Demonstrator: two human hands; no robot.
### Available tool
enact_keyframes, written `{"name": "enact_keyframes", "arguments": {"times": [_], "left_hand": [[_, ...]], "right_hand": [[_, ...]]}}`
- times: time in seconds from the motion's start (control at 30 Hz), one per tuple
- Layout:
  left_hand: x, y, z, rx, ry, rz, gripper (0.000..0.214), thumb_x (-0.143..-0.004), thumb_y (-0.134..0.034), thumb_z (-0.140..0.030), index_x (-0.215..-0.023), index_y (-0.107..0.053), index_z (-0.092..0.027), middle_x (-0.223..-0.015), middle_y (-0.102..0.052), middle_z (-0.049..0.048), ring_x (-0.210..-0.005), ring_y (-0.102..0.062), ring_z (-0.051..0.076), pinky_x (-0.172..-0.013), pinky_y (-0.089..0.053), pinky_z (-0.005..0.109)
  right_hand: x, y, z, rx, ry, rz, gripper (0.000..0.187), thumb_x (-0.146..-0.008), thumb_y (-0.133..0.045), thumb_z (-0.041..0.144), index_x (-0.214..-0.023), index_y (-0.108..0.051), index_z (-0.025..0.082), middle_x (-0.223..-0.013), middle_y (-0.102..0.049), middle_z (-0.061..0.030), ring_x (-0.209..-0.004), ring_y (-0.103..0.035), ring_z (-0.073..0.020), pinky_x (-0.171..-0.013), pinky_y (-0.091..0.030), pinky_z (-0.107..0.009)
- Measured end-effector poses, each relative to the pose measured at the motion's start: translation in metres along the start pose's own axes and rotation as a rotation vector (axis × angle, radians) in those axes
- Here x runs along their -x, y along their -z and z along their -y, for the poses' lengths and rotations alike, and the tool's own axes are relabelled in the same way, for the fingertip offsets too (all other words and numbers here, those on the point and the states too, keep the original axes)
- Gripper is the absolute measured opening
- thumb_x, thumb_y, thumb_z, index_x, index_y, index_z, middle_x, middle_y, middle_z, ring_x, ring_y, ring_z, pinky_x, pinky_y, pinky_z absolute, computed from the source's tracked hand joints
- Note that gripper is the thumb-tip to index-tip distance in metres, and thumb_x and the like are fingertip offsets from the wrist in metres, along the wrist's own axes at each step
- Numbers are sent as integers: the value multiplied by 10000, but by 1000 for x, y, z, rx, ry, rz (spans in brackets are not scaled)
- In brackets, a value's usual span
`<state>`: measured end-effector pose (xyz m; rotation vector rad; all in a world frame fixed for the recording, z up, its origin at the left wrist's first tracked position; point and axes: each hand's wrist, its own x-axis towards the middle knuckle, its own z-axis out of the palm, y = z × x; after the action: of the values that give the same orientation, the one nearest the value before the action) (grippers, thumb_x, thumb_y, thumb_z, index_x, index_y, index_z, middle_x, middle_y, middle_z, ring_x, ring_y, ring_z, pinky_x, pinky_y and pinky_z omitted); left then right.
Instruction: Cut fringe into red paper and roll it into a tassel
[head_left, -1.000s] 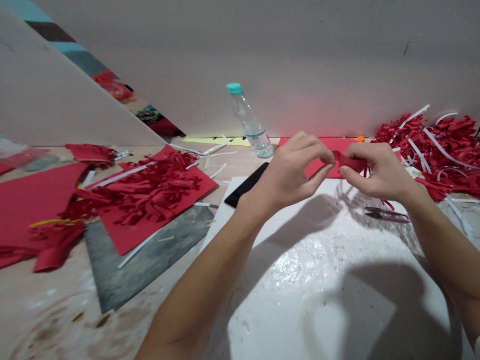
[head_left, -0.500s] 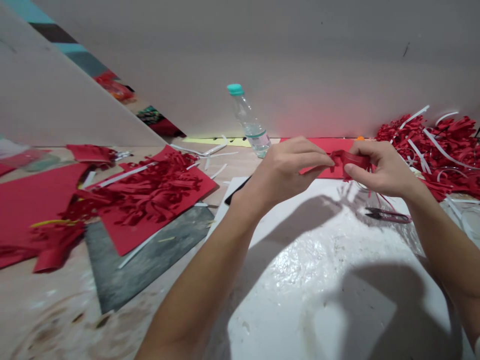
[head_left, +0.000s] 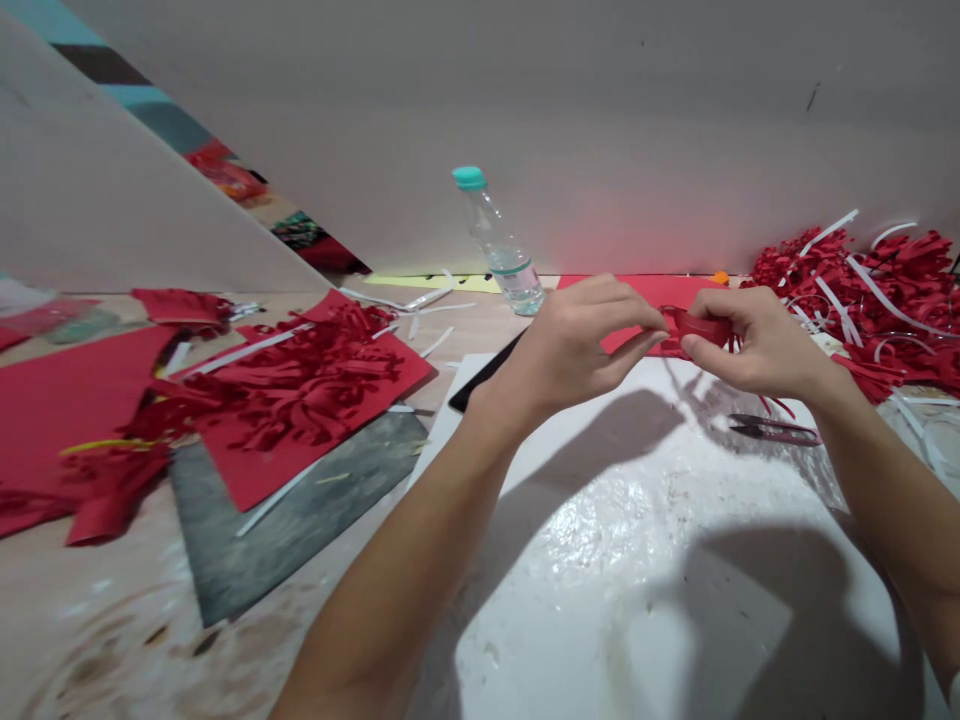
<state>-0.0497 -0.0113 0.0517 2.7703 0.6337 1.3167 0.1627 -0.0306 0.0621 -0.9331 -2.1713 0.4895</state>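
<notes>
My left hand (head_left: 581, 345) and my right hand (head_left: 757, 340) meet above a white board (head_left: 637, 560). Both pinch one rolled strip of fringed red paper (head_left: 701, 327) between thumb and fingers. Loose red fringe hangs below my right hand. Small thread snips (head_left: 772, 430) lie on the board just under my right wrist.
A plastic water bottle (head_left: 501, 250) with a teal cap stands by the wall. A black phone (head_left: 487, 372) lies behind my left wrist. Cut red paper fringes (head_left: 300, 380) cover red sheets at left; more fringe bundles (head_left: 877, 290) pile at right. A grey slab (head_left: 300, 510) lies front left.
Both hands dipped slightly and came back, turning the red paper roll between the fingers. Nothing else moved.
</notes>
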Motion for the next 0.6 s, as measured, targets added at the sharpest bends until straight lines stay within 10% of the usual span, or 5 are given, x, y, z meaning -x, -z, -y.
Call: {"name": "enact_keyframes", "arguments": {"times": [0.6], "left_hand": [[1,3,2,-49,-26,30,139,-862,-570,-147,-826,-682,-221,-781,-715,26,-712,-626,146,-691,-501,296]], "right_hand": [[1,1,-1,10,-24,17,105,-765,-575,155,-673,-530,176,-572,-422,47,-542,-371,-96,-522,-267,-258]]}}
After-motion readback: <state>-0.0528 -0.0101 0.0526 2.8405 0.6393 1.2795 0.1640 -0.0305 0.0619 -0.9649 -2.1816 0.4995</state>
